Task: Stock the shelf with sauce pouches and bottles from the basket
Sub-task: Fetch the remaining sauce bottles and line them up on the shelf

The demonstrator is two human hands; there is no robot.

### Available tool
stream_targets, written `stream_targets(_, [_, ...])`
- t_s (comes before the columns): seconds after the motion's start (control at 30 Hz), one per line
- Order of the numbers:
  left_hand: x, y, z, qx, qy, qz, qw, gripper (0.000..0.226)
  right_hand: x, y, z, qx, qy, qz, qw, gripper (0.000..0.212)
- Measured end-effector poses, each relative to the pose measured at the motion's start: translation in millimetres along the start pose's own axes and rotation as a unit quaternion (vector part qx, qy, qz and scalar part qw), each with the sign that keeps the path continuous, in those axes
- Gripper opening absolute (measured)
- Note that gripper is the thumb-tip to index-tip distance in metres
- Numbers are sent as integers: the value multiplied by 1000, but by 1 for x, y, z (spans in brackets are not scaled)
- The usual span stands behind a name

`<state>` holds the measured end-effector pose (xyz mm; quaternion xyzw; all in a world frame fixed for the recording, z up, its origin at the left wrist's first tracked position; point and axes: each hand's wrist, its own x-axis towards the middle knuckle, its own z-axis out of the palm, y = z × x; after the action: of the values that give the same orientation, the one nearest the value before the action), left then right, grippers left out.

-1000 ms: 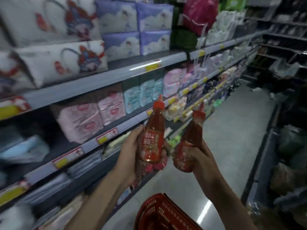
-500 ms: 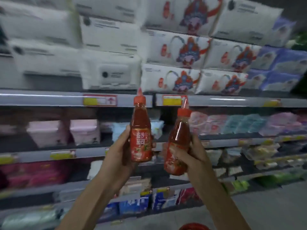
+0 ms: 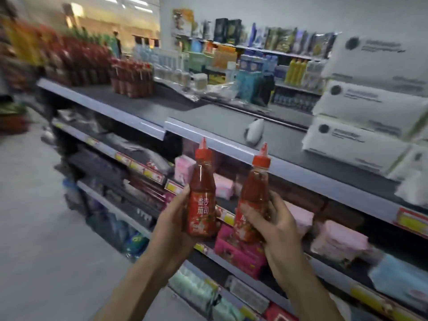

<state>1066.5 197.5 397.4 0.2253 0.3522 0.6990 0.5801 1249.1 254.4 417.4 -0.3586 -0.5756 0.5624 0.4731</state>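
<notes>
My left hand (image 3: pixel 172 218) grips a red sauce bottle (image 3: pixel 202 195) with a pointed red cap, held upright. My right hand (image 3: pixel 275 228) grips a second red sauce bottle (image 3: pixel 253 195), tilted slightly right. Both bottles are raised in front of the grey top shelf (image 3: pixel 208 135), just below its front edge. Further left on that shelf stand rows of red sauce bottles (image 3: pixel 132 77) and more blurred red bottles (image 3: pixel 76 59). The basket is out of view.
White tissue packs (image 3: pixel 361 135) are stacked on the top shelf at right. A small white object (image 3: pixel 253 133) lies on the shelf near them. Lower shelves hold pink and dark packages (image 3: pixel 238 251). The aisle floor (image 3: pixel 34 228) runs along the left.
The view has swung left along the aisle, from the tissue shelves to the top shelf with red bottles. Both hands still hold their bottles upright side by side.
</notes>
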Motion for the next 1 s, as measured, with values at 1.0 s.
stream_targets(1.0, [348, 392, -340, 220, 133, 182, 949, 37, 405, 70, 487, 207, -187, 109, 954, 48])
